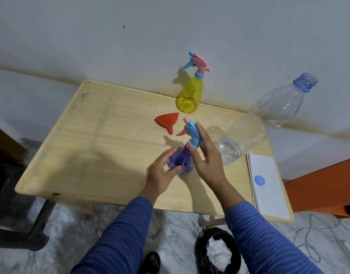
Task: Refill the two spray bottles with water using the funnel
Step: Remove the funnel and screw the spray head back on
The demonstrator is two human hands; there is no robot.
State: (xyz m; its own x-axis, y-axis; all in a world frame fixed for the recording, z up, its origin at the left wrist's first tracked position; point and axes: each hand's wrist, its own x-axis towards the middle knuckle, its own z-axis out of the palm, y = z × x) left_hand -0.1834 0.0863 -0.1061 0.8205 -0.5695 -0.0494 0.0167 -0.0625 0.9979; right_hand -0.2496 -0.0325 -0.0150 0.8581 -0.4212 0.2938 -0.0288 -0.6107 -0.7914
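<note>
A purple spray bottle (182,159) stands on the wooden table (103,139), near its middle. My left hand (162,173) curls round the bottle's body. My right hand (205,155) grips its blue and pink spray head (191,133) at the collar. An orange funnel (167,121) lies on its side just behind the bottle. A yellow spray bottle (190,95) with its trigger head on stands at the table's far edge. A large clear water bottle (259,119), uncapped and with a little water in the bottom, stands to the right.
White paper (269,184) with a blue cap (259,180) on it lies at the table's right edge. A black bag-lined bin (217,252) sits on the floor below. A wall runs close behind the table. An orange piece of furniture (324,188) is at right.
</note>
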